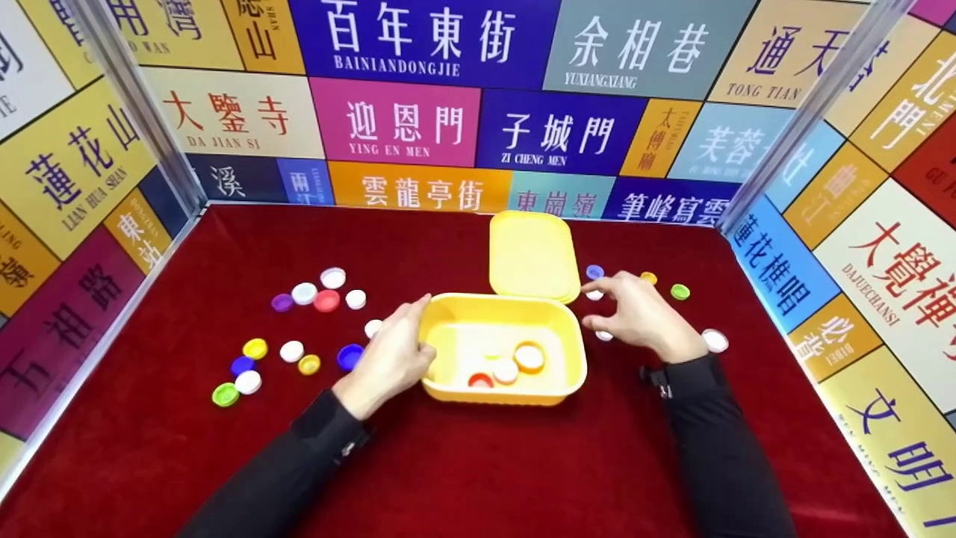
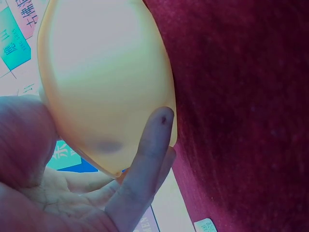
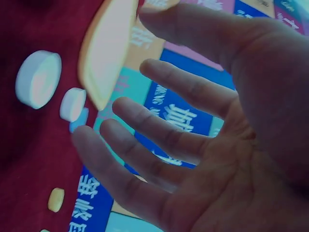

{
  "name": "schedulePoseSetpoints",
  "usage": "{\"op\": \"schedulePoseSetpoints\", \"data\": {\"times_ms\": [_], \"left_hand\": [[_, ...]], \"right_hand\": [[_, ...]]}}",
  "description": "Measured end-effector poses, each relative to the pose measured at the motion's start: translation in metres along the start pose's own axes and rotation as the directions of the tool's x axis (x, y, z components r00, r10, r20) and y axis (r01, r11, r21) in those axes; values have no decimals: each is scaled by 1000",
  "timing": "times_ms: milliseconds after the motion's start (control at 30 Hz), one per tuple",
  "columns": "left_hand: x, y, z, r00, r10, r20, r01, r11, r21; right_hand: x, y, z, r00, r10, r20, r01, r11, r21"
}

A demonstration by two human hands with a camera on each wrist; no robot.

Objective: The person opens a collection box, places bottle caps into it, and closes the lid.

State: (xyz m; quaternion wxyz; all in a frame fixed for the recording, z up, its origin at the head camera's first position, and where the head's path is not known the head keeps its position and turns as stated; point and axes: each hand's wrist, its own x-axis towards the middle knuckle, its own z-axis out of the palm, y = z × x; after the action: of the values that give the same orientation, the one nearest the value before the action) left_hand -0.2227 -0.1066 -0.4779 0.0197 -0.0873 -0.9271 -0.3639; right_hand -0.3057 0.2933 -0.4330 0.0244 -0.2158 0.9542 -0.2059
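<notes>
A yellow plastic box stands in the middle of the red cloth. My left hand grips its left wall; the left wrist view shows fingers along the outside of the box and the thumb opposite. Inside lie an orange-rimmed cap, a white cap and a red cap. Right of the box hovers my right hand, fingers parted and loosely bent, holding nothing. Close by it are a white cap and a purple-blue cap. The right wrist view shows a larger white cap near the fingertips.
Behind the box lies a yellow lid. Several caps are scattered at left, among them a red cap and a blue cap. At far right are a green cap and a white cap. Printed panels enclose the table.
</notes>
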Motion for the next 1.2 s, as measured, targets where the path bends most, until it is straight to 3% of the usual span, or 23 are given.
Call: {"op": "schedulePoseSetpoints", "data": {"times_ms": [267, 633, 900, 1200], "left_hand": [[-1, 0, -1, 1000, 0, -2, 0, 1000, -1], [0, -1, 1, 1000, 16, -12, -16, 1000, -1], [0, -1, 0, 1000, 11, -20, -11, 1000, 2], [0, 0, 0, 1000, 4, -16, -4, 1000, -2]], "right_hand": [[4, 18, 10, 995, 18, 99, -15, 1000, -25], [2, 23, 16, 992, 27, 121, -25, 1000, -17], [5, 20, 18, 994, -9, 110, 9, 1000, -7], [8, 24, 19, 995, 33, 96, -32, 999, -14]]}}
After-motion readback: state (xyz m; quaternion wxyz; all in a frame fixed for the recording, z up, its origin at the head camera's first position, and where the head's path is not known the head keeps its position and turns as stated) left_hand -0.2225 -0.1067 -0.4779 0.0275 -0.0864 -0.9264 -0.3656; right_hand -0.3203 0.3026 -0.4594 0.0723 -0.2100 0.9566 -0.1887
